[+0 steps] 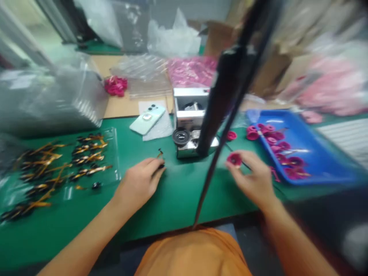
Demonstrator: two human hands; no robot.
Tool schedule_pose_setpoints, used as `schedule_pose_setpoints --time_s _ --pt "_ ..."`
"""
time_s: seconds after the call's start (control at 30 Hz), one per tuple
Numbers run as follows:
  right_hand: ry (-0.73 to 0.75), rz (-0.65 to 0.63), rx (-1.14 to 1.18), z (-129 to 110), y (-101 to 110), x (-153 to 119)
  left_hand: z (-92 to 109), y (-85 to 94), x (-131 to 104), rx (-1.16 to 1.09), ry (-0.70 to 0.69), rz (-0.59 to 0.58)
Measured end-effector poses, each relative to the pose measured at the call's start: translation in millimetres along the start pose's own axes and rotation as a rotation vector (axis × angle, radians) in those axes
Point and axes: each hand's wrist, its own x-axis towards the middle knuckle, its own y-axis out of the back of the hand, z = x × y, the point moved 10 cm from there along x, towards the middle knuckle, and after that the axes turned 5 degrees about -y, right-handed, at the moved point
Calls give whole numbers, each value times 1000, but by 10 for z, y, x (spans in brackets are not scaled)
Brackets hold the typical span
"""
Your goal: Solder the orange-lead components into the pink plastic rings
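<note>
My left hand (142,178) is closed on a small black part with an orange flex strip (160,153) that sticks up past the fingertips. In my right hand (254,174) a round magenta part (234,159) is pinched between thumb and fingers. Between and beyond my hands stands a metal device with a black round piece (181,136) on its front left. To the left, a clear tray (116,153) holds rows of black parts with orange strips. At the right, several magenta parts lie in a blue tray (322,161).
A hanging black tool (221,96) with a cable crosses the middle of the view. A light green phone (148,119) lies behind my left hand. Stacked clear trays (51,99) stand at the left. Loose magenta rings (252,133) lie by the blue tray; plastic bags are at the back.
</note>
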Motion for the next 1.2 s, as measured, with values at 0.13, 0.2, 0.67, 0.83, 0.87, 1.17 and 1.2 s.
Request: schedule_pose_setpoints --time_s 0.13,0.2,0.67,0.83,0.87,1.17,1.2 --pt "-157 232 -198 1034 892 402 -202 166 -144 -116 64 92" --pt "-167 227 -304 1257 943 533 -231 131 -187 -123 79 80" --pt "43 -357 -202 438 -242 773 -33 14 -442 -131 53 84" --pt "152 -569 -24 -387 -737 19 213 86 -239 -316 54 146" --pt "161 -614 -14 -488 -879 -103 295 54 -166 -381 42 143" --pt "144 -708 -70 -612 -1225 -248 588 -324 123 -623 3 61" --pt "147 -716 -77 -623 -1200 -253 607 -326 125 -604 -16 45"
